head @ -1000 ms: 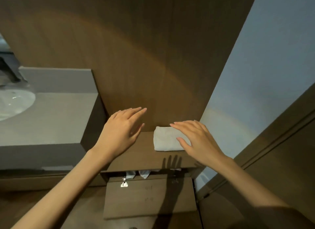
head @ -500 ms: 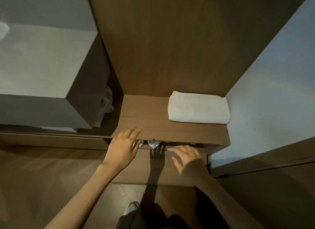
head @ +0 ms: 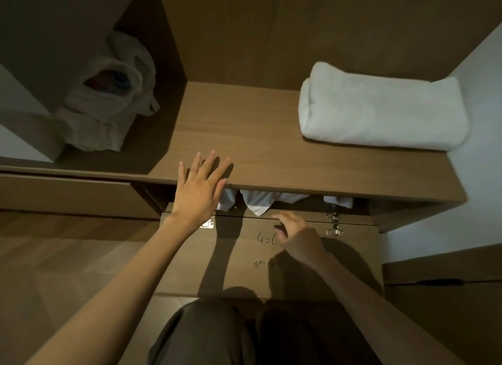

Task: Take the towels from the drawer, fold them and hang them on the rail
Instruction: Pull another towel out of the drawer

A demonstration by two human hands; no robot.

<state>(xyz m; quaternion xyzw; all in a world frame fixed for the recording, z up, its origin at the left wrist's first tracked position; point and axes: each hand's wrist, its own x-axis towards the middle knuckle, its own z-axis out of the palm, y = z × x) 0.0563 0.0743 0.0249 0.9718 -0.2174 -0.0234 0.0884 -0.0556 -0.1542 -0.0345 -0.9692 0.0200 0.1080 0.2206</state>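
1. While the left hand (head: 199,193) lies flat with its fingers straight and spread, holding nothing, over the front lip of the wooden shelf (head: 244,136), the right hand (head: 297,233) hooks curled fingers over the top edge of the drawer front (head: 350,256).
2. And there's writing: handwritten digits beside the right thumb read roughly "406". A smaller scrawl below is unreadable.
3. That drawer front is a flat, matt wood-grain board with shiny metal hinges (head: 334,224) at its top edge.
4. Crumpled white towels (head: 260,203) bunch softly in the dark gap under the shelf, just beyond the right fingertips.
5. Further out, a thick, plush folded towel (head: 380,109) with rounded edges sits on the shelf's right end.
6. Far left, a crinkled translucent plastic bag (head: 108,104) slumps in a niche.
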